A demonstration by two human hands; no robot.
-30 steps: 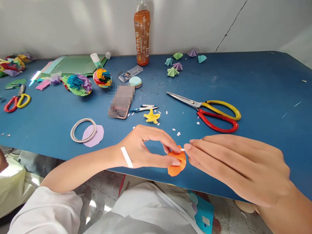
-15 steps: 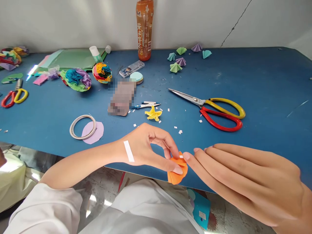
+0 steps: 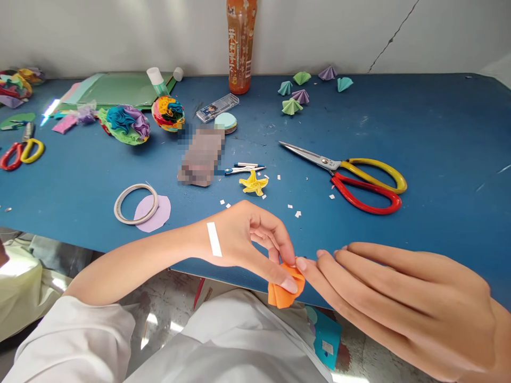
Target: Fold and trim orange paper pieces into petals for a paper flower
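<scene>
My left hand [image 3: 255, 242] is closed over the blue table's near edge, with thumb and fingers pinching a pleated piece of orange paper [image 3: 281, 295]. A strip of white tape [image 3: 214, 239] is stuck on the back of that wrist. From the right, my right hand [image 3: 403, 298] reaches in, its fingers long and close together. Its foremost fingertips pinch the paper's upper edge beside my left index finger; the fingers behind hide part of this grip. Just beyond lies a yellow star-shaped paper piece [image 3: 254, 183], with small white scraps [image 3: 298, 214] around it.
Large scissors [image 3: 369, 178] with red and yellow handles lie at right. A tape roll [image 3: 120, 207] overlaps a lilac paper disc [image 3: 162, 215]. Farther back are a blurred flat object [image 3: 202, 157], colourful paper balls [image 3: 125, 125], folded paper pieces [image 3: 292, 107] and an orange bottle [image 3: 240, 50].
The orange paper has tilted and shifted slightly left and down. My right fingertips have moved onto its upper edge, and the small white piece seen there before is now covered or gone.
</scene>
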